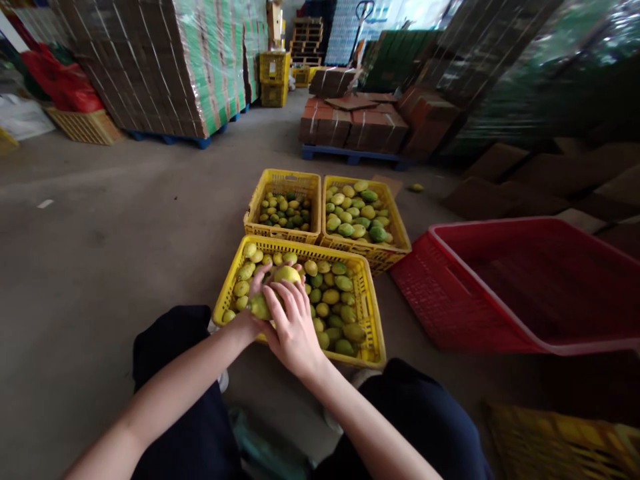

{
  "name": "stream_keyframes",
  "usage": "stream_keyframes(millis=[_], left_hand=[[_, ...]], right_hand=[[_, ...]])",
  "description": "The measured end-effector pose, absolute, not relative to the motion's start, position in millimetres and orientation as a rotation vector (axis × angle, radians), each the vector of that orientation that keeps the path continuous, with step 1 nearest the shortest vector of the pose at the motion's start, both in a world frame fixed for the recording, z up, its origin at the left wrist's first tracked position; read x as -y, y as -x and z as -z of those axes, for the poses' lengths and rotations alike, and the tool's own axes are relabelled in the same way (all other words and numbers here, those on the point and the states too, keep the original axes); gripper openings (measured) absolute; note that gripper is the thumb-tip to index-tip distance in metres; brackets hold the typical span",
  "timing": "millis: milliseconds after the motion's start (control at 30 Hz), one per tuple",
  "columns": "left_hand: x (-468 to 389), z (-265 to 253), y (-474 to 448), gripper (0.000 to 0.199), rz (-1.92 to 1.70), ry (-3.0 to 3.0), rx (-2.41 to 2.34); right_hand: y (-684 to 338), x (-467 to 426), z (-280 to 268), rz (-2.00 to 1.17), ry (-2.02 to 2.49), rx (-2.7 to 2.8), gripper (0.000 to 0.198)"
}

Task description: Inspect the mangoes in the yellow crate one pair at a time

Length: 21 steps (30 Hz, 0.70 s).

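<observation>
Both my hands are together above the near yellow crate [373, 320], which holds many yellow and green lemons [331, 297]. My left hand [256, 285] is turned palm up, curled around a yellow lemon [287, 274]. Over it lies my right hand [299, 330], its fingers bent around a greener lemon [260, 307] that rests by the left palm and wrist. The right fingers cover part of both fruits and most of the left palm.
Behind stand two more yellow crates, one with small lemons [284, 212], the other with larger ones [357, 210]. A big red crate [425, 287] is at right. Beyond are a pallet of flat cardboard [350, 127] and wrapped stacks [145, 67]. One lemon [416, 188] lies on the floor.
</observation>
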State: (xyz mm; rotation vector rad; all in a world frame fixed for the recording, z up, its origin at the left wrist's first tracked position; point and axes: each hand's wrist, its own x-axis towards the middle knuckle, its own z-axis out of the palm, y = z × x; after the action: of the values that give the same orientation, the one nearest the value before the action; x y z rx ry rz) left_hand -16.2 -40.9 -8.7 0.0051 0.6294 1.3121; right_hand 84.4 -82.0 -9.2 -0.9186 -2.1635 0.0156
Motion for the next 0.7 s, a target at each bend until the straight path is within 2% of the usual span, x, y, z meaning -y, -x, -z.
stream_keyframes(millis=[100,200,367,567,700], left_hand=[[26,-8,28,0.03,-1.341,-0.11,-0.708],[17,-21,37,0.041,-1.517,-0.383,-0.803],[24,-22,39,0.04,-1.779,-0.849,-0.861],[31,-15,30,0.045,-1.719,-1.011,-0.906],[24,-18,29,0.044,-1.571,-0.744,-0.982]], right_hand=[[-88,82,4,-0.017,0.818,2.121,0.055],[-99,74,-4,-0.094,0.825,1.954,0.06],[-118,51,-9,-0.17,0.876,1.834,0.056],[-118,47,-1,-0.359,0.914,1.744,0.045],[-115,46,-5,-0.703,1.019,1.549,0.047]])
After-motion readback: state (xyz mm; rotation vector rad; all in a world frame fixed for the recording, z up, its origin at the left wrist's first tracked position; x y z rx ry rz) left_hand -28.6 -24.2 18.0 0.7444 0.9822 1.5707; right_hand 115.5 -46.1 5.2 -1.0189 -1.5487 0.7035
